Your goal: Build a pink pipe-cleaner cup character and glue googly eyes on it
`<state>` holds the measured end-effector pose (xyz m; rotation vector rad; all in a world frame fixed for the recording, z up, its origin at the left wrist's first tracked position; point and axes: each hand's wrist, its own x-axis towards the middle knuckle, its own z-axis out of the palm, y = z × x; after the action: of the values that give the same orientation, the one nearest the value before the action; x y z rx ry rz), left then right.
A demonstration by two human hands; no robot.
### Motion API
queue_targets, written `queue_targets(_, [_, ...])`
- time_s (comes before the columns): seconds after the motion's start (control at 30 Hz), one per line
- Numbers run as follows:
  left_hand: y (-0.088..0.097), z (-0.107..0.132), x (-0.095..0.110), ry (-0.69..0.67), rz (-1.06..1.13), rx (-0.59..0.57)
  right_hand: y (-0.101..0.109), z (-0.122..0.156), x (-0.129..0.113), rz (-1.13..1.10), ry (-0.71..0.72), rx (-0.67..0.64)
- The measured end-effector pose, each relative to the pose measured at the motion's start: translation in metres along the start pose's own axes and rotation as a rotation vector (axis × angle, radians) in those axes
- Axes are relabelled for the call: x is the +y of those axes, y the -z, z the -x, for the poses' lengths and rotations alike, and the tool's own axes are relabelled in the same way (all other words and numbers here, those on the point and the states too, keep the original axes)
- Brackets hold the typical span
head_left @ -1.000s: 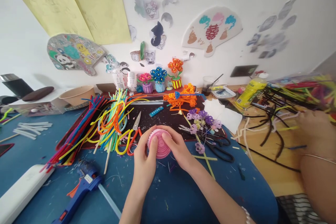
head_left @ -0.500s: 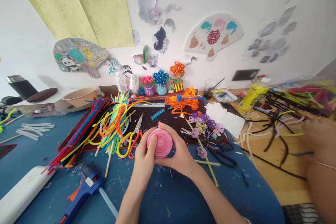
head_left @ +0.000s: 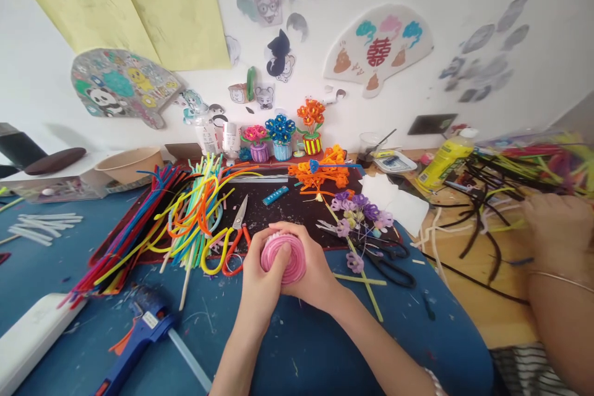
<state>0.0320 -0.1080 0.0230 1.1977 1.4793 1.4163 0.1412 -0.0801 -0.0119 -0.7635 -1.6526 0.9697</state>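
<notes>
Operator: Head view, the only one I have. Pink coil (head_left: 284,255) is held just above the counter (head_left: 325,346), centre frame. Left hand (head_left: 258,284) is closed round its near-left side, thumb laid across the spiral face. Right hand (head_left: 317,273) is closed round the far side, fingers (head_left: 290,229) curled over the top edge.

Reviewer: Stage of the work?

Operator: My judgement: winding is far along. Many tight turns, ribbed side wall, no loose tail that I can see, though the end may be hidden under the palms. Whether it is glued, I cannot tell. Glue gun (head_left: 139,337) lies untouched at lower left, orange-handled scissors (head_left: 236,236) are just beyond the left hand, and the stock of pipe cleaners (head_left: 185,210) is further left.

Reviewer: Anyone else?

Operator: A co-worker's hand (head_left: 554,226) at the right edge, among black stems (head_left: 482,241), well apart from the coil. Purple flowers (head_left: 359,213) lie near the right hand.
</notes>
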Motion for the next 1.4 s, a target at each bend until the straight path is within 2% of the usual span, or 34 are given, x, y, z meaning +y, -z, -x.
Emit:
queue_targets(0.33, [0.003,0.002,0.002,-0.015,-0.05,-0.048,0.0,-0.002,0.0,-0.001,0.002,-0.005])
queue_targets(0.63, [-0.003,0.002,-0.006,-0.006,-0.029,0.042,-0.003,0.003,0.001,0.022,0.018,0.0])
queue_targets(0.87, [-0.007,0.005,-0.003,0.029,0.042,0.098,-0.005,0.003,0.003,0.025,0.024,0.003])
queue_targets(0.97, [-0.004,0.005,-0.002,0.032,0.029,0.07,-0.004,0.002,0.001,0.008,0.012,-0.006])
queue_targets(1.13, [0.003,0.002,-0.001,0.067,0.05,-0.043,0.0,-0.002,-0.003,-0.056,-0.021,-0.019])
queue_targets(1.4, [0.006,0.002,0.002,0.083,0.137,-0.037,0.006,-0.004,-0.006,-0.113,-0.017,-0.012])
